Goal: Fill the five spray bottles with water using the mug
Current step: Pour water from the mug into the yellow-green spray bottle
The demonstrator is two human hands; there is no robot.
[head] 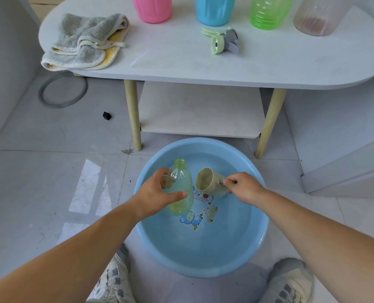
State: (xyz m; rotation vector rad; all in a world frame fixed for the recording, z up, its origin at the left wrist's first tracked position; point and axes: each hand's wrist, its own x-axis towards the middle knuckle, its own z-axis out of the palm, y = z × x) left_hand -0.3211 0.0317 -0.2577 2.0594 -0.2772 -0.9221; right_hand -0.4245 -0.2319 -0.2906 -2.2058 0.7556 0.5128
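left hand (157, 193): gripped the pale bottle (180, 182) round its body, thumb across the near side, fingers curled behind.
right hand (244, 189): pinched the handle of the mug (210, 182), fingers curled.
hands: apart, each clamped on its own thing, both above the basin (203, 273).
pale bottle: see-through pale green, uncapped, neck pointing away from the person; hung over the left half of the basin. Could not tell how much it contained.
mug: beige, tipped on its side, mouth turned toward the pale bottle, rim just beside the bottle's shoulder; contact not clear.
basin: light blue, round, stood on the floor in front of the desk (181, 62), between the shoes (114, 281); held water (225, 232) over a cartoon print on its bottom.
desk: white, rounded ends, pale wooden legs, a shelf (201, 110) beneath.
pink bottle (152, 8), blue bottle (214, 9), green bottle (269, 12), clear bottle (317, 16): stood in a row along the far side of the desk, tops cut off by the frame.
spray head (222, 41): pale green and grey, lay on its side on the desk, just in front of the blue bottle.
towel (83, 40): grey over yellow, crumpled at the left end of the desk.
ring (62, 89): grey, lay on the floor below the towel.
cube (107, 115): small, black, lay on the floor left of the desk leg.
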